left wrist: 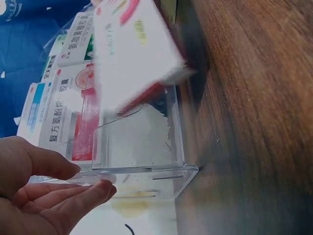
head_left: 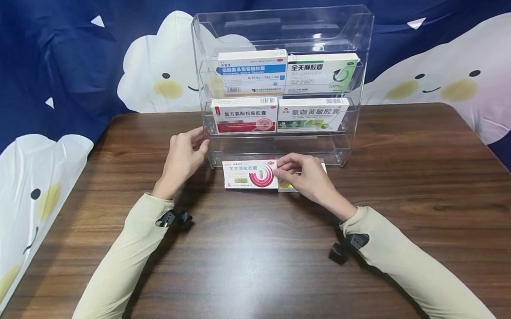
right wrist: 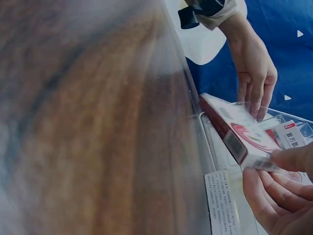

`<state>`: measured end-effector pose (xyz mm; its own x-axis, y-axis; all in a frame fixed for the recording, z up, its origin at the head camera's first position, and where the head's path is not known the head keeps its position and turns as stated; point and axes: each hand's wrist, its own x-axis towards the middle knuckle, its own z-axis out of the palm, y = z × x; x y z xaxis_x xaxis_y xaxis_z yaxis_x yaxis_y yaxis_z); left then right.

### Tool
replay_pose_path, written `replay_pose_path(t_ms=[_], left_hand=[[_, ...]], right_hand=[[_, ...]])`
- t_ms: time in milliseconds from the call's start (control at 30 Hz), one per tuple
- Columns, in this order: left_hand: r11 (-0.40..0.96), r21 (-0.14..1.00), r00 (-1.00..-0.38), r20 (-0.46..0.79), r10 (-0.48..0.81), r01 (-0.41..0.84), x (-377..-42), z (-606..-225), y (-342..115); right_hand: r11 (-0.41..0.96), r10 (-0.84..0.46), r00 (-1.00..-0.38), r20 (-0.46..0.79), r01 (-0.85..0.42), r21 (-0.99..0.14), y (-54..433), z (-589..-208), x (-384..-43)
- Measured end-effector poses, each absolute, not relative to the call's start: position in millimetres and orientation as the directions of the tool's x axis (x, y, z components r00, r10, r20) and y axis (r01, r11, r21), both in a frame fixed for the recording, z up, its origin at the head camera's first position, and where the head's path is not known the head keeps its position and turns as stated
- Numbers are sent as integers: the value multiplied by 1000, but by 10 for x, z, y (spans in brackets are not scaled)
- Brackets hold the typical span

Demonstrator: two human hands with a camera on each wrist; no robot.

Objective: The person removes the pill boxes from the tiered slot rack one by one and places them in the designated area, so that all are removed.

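My right hand (head_left: 303, 177) pinches the right end of a white medicine box (head_left: 250, 174) with a pink ring design, at the front of the bottom tier of a clear display rack (head_left: 277, 144). In the right wrist view that box (right wrist: 237, 129) is tilted above the tier, thumb on one side and fingers on the other. A second medicine box (head_left: 287, 186), partly yellow, sits behind and below my right hand, mostly covered. My left hand (head_left: 183, 157) grips the rack's left side wall; the left wrist view has thumb and fingers (left wrist: 93, 196) on either side of its edge.
Higher tiers hold a blue-striped box (head_left: 252, 75), a green-and-white box (head_left: 322, 75), a red-and-white box (head_left: 245, 117) and another white-and-green box (head_left: 312, 115). The rack stands on a brown wooden table (head_left: 244, 253), before a blue cloth (head_left: 73, 54) with white cloud shapes.
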<state>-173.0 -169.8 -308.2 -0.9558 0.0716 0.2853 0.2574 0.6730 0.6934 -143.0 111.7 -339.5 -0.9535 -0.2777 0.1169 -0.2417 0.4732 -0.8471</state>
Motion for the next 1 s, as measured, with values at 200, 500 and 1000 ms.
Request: replay_pose_path(t_ms=[200,500,1000], left_hand=[[669,694,-954,289,81,267,-1745,-3076,-1693],[657,707,-956,284,76,262,-1724,-3073,-1700],[657,705,-954,291,75,267,-1727,-3084,-1693]], right_hand=[[348,-322,-947,-5,-114,-930,1091,-3432,-1431],[454,-355,-928,113,-277,-847,1103,-3374,-1414],[498,-806,-531,260,-847,-186,715,-3359,-1314]])
